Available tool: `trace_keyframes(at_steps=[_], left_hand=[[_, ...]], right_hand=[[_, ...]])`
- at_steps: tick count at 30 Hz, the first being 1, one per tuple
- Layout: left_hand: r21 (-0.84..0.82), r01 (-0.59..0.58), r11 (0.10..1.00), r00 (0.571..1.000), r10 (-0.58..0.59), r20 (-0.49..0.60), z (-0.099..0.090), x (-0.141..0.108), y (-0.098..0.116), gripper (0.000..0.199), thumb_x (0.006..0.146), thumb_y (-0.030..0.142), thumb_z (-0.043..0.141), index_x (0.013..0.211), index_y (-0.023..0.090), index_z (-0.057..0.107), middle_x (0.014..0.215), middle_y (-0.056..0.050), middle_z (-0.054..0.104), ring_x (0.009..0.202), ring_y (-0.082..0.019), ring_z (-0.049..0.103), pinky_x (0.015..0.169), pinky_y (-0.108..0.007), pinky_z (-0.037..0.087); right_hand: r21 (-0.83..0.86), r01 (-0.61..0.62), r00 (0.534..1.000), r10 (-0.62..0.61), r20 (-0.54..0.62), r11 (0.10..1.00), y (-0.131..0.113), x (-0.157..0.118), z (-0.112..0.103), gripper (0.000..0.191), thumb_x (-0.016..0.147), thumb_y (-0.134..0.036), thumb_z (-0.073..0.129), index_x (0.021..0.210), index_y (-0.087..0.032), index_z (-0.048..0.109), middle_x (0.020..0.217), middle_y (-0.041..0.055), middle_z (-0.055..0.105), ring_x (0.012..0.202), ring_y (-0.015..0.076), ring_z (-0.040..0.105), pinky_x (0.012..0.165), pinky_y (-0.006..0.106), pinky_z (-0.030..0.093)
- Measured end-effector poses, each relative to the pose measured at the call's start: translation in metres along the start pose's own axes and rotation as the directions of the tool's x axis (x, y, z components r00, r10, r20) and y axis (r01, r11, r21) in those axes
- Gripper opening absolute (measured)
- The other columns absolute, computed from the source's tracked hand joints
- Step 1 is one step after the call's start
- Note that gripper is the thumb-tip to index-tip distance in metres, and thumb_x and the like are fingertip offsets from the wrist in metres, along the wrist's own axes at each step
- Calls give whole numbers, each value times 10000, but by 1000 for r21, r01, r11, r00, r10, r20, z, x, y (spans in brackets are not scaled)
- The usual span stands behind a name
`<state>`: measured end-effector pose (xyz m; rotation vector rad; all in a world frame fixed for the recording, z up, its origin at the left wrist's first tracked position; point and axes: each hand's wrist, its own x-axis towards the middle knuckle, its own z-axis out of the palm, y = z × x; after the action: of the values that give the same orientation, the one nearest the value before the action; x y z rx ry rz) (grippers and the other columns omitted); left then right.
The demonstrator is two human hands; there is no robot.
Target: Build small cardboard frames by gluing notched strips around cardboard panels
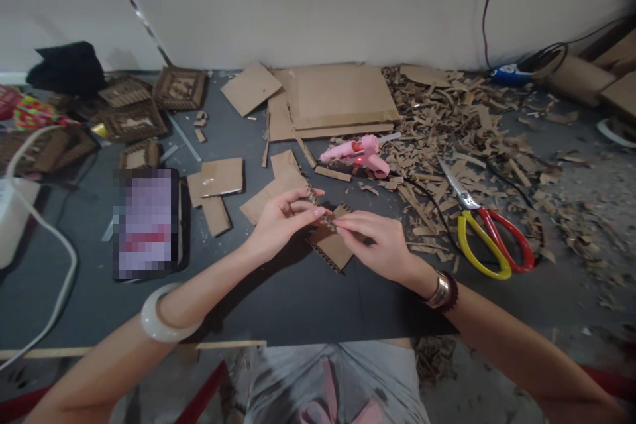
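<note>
My left hand point(283, 222) and my right hand point(370, 242) meet over the dark work surface point(278, 305). The left fingers pinch a narrow notched cardboard strip point(317, 207), which stands tilted up from the edge of a cardboard panel with finger-jointed edges point(330, 246). My right fingertips press on the strip's lower end where it meets the panel, and that hand partly covers the panel. The join itself is mostly hidden by my fingers. A pink hot glue gun point(360, 156) lies just beyond my hands, with a small red light on.
Red-and-yellow-handled scissors point(491, 238) lie to the right, beside a heap of cardboard scraps point(447, 126). Flat cardboard sheets point(338, 99) lie ahead. A pixelated tablet point(146, 222) and cut cardboard pieces point(216, 185) are left, with latticed cardboard models point(134, 120) behind and a white cable point(54, 238) further left.
</note>
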<state>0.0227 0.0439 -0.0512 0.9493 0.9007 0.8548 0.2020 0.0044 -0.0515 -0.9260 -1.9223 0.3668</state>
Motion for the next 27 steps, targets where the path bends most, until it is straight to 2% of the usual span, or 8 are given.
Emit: trace_keyframes(at_steps=[8,11,13,15,17,19,21,27], left_hand=[[107,24,994,1000,-24,-1,4,-1,4,471,599,395,779,947,134,598,665,-7,687,578,-100,611,598,-204,502],[400,-113,910,974,180,-136,3,-5,5,319,670,399,716,742,158,521,522,47,563,464,-83,524,473,-184,429],[662,-277,696,872,472,-132,2,-9,6,305,759,345,637,621,178,422,470,71,446,417,-65,444,423,-174,359],[809,-475,346,727,672,140,2,-13,6,279,841,263,536,603,179,416,476,57,433,426,-69,420,434,-184,345],[756,-653,39,591,650,477,3,-16,5,214,881,203,464,671,170,485,530,19,517,478,-93,456,477,-205,376],[677,-728,-107,513,570,642,5,-17,3,172,891,175,439,738,159,517,595,-15,578,526,-116,481,512,-225,398],[678,-719,-153,512,542,666,7,-16,1,175,894,163,429,740,157,512,607,-24,587,536,-127,477,520,-233,402],[740,-642,-203,587,491,644,8,-17,0,256,912,182,362,700,164,504,582,-27,557,543,-142,490,510,-239,407]], right_hand=[[-47,78,997,-78,-5,996,-2,-1,2,102,811,-74,538,791,-150,602,739,70,705,690,120,671,585,193,561],[-60,8,999,-11,-40,998,-4,-2,3,101,801,-71,536,775,-156,583,724,60,691,665,111,659,555,180,544],[-82,-29,995,21,-94,996,-5,-2,3,107,796,-67,538,762,-163,571,711,50,683,654,106,650,565,184,542],[-107,-34,992,20,-128,994,-6,-2,3,112,794,-63,538,758,-167,561,705,46,677,656,107,643,574,190,539],[-116,-11,993,-3,-122,993,-7,-3,4,112,796,-59,536,773,-167,554,703,47,671,660,110,637,583,200,539],[-120,31,995,-42,-94,992,-8,-4,5,113,801,-56,530,795,-168,546,711,47,667,670,114,630,606,215,542],[-142,81,994,-91,-67,987,-8,-5,6,121,807,-49,519,809,-168,535,718,49,663,679,121,622,635,236,544],[-311,182,983,-180,38,933,-7,-6,5,144,834,-42,455,841,-165,530,727,65,656,687,152,598,642,278,531]])
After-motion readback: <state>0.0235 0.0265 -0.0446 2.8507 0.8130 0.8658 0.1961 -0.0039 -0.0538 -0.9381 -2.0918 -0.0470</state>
